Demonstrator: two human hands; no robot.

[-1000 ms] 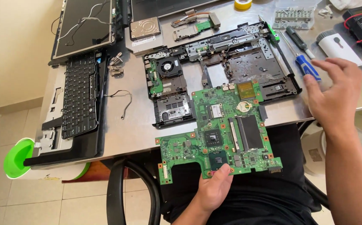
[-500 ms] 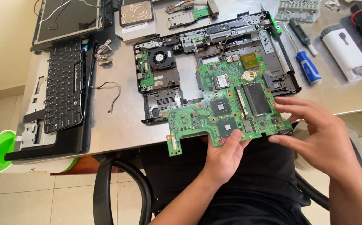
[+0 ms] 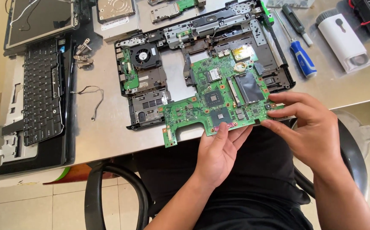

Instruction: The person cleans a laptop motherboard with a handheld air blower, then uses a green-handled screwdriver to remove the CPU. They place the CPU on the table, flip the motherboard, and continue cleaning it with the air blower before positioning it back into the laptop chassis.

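Observation:
A green laptop motherboard [image 3: 219,96] hangs over the near edge of the grey table, its far end above the black laptop base shell [image 3: 151,102]. My left hand [image 3: 219,155] grips the board's near edge from below, thumb on top by a dark chip. My right hand [image 3: 310,127] pinches the board's right corner between thumb and fingers. The shell holds a round black fan [image 3: 143,55] and a small green daughter board.
A detached black keyboard [image 3: 42,91] on its palm rest lies at left, a screen panel [image 3: 40,19] behind it. A blue-handled screwdriver [image 3: 302,59], a dark screwdriver, a white device [image 3: 342,36], a hard drive [image 3: 114,8], loose hinges and a thin cable are scattered around. A black chair arm sits below the table.
My right hand left the blue screwdriver and came onto the board's right corner. The board has been lifted toward the laptop shell, held by both hands.

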